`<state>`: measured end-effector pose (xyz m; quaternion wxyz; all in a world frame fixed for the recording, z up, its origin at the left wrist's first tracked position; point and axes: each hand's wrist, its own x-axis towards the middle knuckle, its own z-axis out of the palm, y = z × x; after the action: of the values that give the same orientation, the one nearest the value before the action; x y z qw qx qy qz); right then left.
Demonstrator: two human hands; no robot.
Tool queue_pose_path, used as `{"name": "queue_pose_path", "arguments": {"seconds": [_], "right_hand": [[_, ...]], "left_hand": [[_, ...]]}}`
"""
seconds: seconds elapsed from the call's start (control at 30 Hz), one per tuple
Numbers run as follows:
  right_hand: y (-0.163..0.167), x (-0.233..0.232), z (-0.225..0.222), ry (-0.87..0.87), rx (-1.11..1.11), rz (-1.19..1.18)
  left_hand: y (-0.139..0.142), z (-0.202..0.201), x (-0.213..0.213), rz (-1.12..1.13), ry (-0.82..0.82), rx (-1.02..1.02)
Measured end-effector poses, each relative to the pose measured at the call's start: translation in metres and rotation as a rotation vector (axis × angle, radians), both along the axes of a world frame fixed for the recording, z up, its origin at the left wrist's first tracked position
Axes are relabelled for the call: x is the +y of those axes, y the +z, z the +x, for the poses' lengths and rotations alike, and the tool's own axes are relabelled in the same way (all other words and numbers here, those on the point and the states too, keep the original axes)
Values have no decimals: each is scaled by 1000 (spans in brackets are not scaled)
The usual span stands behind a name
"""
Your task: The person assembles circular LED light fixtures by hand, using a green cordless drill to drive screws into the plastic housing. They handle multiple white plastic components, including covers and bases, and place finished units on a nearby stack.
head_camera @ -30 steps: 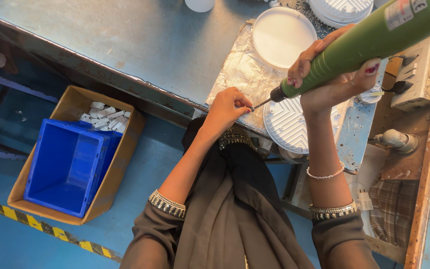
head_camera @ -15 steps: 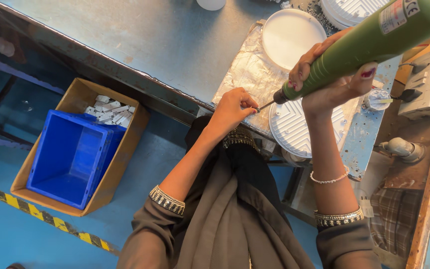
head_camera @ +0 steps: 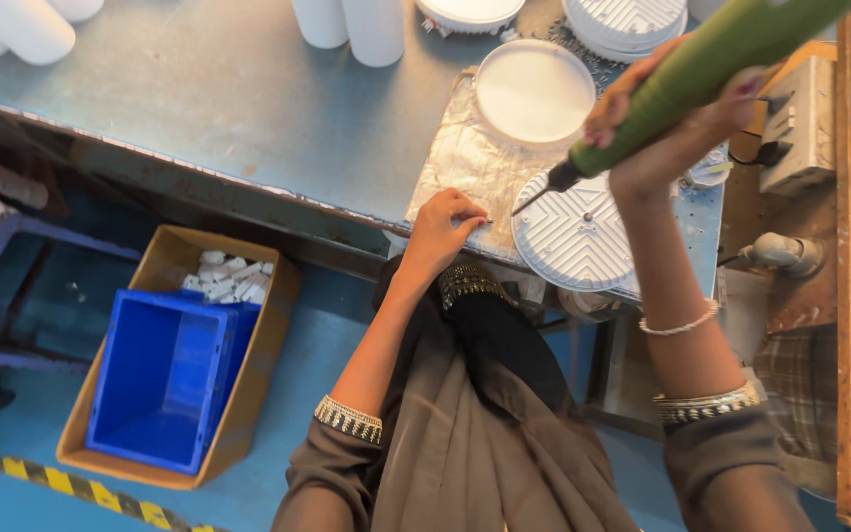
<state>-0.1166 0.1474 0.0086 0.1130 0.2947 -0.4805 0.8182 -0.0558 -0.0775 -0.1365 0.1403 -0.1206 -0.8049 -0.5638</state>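
Fingers (head_camera: 470,212) of left hand (head_camera: 440,232), frame centre, pinched nearly closed on something too small to identify, resting on crinkled silver foil sheet (head_camera: 465,163). Left of frame: blue plastic crate (head_camera: 160,379) inside tan cardboard box (head_camera: 248,389). Right of centre: ribbed white round housing (head_camera: 573,236) at bench edge, smooth white disc (head_camera: 534,94) above. Upper right: right hand (head_camera: 657,118) wrapped tight round green cylindrical power screwdriver (head_camera: 711,69), bit tip just off housing rim. Judged step: fastening; bit needs seating squarely.
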Motion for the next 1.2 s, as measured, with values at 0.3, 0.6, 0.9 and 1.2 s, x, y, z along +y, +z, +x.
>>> {"name": "queue_pose_path", "arguments": {"seconds": [0.3,0.6,0.9,1.2], "right_hand": [[31,155,15,-114,41,92],[33,198,84,-803,77,307],[-76,87,74,-739,-175,900],[-82,91,32,-410,-146,1185]], "left_hand": [[6,9,7,-33,80,86],[14,16,15,18,127,71],[17,5,81,434,132,-56],[38,11,140,246,237,181]]}}
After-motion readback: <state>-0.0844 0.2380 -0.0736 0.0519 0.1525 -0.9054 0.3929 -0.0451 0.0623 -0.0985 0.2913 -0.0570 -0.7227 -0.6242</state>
